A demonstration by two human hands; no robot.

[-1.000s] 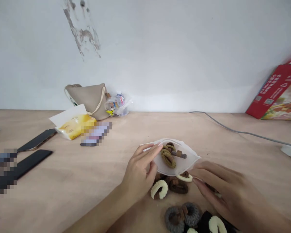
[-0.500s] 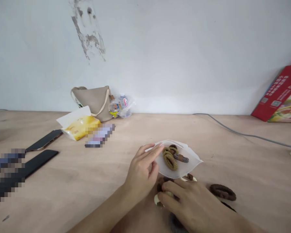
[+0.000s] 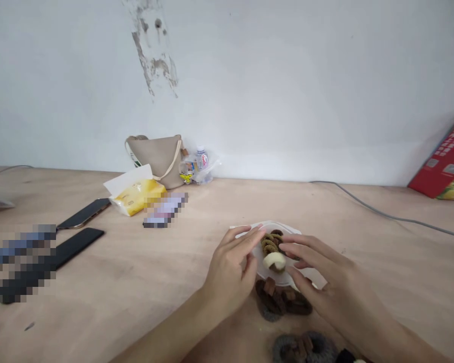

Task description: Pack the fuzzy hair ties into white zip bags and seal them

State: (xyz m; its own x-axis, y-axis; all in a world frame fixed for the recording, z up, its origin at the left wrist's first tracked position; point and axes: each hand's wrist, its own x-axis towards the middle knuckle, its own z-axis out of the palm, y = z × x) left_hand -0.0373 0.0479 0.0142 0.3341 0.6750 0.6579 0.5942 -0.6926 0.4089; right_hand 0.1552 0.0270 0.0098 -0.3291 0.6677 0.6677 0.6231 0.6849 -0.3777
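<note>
Bracketing a translucent white pouch (image 3: 262,268), the person's two hands face each other low over the table. The left hand (image 3: 230,264) lays its fingers along the pouch's left edge; from where I stand I cannot tell whether it pinches the rim. The right hand (image 3: 338,282) is slack, its thumb and forefinger parted and grasping nothing that I can see. A cream fuzzy ring (image 3: 274,259) lies inside the pouch, just beside that right thumb and between the two hands, against some olive rings (image 3: 269,245). Dark brown rings (image 3: 272,297) sit just below the pouch's mouth, with grey rings (image 3: 321,348) nearer the person.

The pale wooden table (image 3: 136,282) runs back to a whitish wall (image 3: 268,101) with a scuffed, peeling patch. Along it stand a beige bag (image 3: 155,154) and a small bottle (image 3: 202,158) in clear plastic. A yellow packet (image 3: 138,195) and a dark phone (image 3: 85,214) lie at left; a grey cable (image 3: 366,204) and a red box (image 3: 439,166) are at right.
</note>
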